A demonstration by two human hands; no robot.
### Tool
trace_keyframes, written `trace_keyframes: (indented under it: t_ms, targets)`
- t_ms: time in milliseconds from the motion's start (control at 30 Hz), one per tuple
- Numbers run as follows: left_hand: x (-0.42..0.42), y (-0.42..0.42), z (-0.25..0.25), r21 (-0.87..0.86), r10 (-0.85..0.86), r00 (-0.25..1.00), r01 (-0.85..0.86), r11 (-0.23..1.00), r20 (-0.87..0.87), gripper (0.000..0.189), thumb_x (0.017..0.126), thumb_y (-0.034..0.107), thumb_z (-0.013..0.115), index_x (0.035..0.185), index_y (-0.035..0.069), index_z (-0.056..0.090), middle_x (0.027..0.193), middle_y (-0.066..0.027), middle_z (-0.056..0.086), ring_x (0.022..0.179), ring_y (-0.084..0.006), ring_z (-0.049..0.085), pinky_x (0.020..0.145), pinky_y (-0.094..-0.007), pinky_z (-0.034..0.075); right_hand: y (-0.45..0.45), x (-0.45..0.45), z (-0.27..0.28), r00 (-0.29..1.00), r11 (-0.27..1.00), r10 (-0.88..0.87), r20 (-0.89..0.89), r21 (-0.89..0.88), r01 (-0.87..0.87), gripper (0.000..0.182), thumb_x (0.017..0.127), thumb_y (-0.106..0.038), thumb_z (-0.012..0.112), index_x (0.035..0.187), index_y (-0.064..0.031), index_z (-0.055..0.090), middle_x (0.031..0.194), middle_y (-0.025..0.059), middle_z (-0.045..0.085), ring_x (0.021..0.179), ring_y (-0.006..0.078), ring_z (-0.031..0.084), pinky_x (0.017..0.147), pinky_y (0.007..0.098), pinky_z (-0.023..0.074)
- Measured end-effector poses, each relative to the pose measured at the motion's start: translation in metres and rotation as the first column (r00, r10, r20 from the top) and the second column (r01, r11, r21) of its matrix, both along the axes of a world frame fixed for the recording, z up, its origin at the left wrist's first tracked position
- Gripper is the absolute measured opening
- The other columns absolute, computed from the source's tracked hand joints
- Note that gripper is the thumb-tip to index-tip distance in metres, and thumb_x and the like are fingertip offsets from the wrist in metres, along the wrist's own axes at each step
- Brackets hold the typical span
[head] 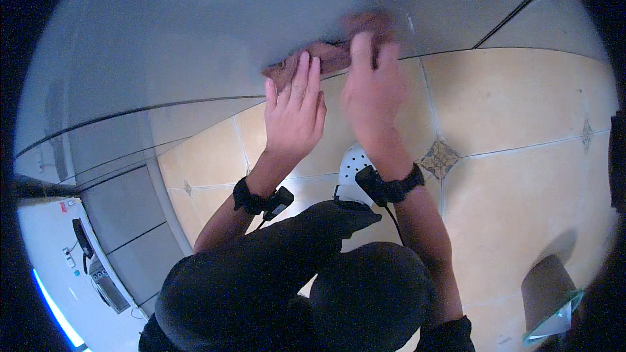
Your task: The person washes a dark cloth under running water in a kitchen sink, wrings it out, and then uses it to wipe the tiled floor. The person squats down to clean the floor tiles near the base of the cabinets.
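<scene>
A brownish-red cloth (332,58) lies against the lower part of a smooth grey cabinet-like panel (220,29). My left hand (296,107) presses flat on the cloth's left part, fingers pointing up and slightly apart. Bunched cloth sits under the curled fingers of my right hand (374,93), which is blurred; its fingertips are partly hidden. Each wrist wears a black band with a small black device.
Beige floor tiles (508,102) with small patterned insets extend below the panel. A white perforated shoe (356,164) is under my right forearm. At the lower right stands a bin-like container with a green rim (530,340). Grey cabinet doors (132,215) run along the left.
</scene>
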State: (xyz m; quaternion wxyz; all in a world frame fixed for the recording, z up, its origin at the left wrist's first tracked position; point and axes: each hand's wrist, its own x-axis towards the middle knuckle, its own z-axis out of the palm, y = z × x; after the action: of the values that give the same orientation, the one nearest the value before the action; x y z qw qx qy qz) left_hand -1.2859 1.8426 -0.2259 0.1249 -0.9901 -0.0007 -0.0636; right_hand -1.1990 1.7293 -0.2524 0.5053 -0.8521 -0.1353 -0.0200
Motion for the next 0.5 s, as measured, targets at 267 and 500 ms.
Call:
trace_keyframes:
  t_ms: [267,500]
  targets:
    - [-0.009,-0.001,-0.005,-0.009,0.064,0.998,-0.064,0.998,-0.026,0.06,0.09,0.023,0.047,0.14,0.0,0.026,0.146,-0.0218,0.026,0.125,-0.0405,0.037,0.105,-0.058,0.018,-0.003,-0.012,-0.012,0.997,0.998,-0.013,0.082,-0.067,0.018,0.037,0.084,-0.016,0.052,0.121,-0.0185,0.052,0.104,0.0147,0.052,0.089,0.0373,0.057,0.069,0.0475,0.0479]
    - [-0.025,0.033,0.019,-0.125,0.047,0.993,-0.06,0.99,-0.104,0.057,0.09,0.022,0.048,0.139,-0.001,0.03,0.143,-0.0226,0.032,0.127,-0.0365,0.037,0.106,-0.0597,0.015,0.017,-0.034,0.005,0.955,0.911,0.218,0.202,-0.393,-0.125,0.047,0.082,-0.008,0.053,0.126,-0.0218,0.048,0.1,0.0131,0.05,0.091,0.0331,0.056,0.068,0.0415,0.0493]
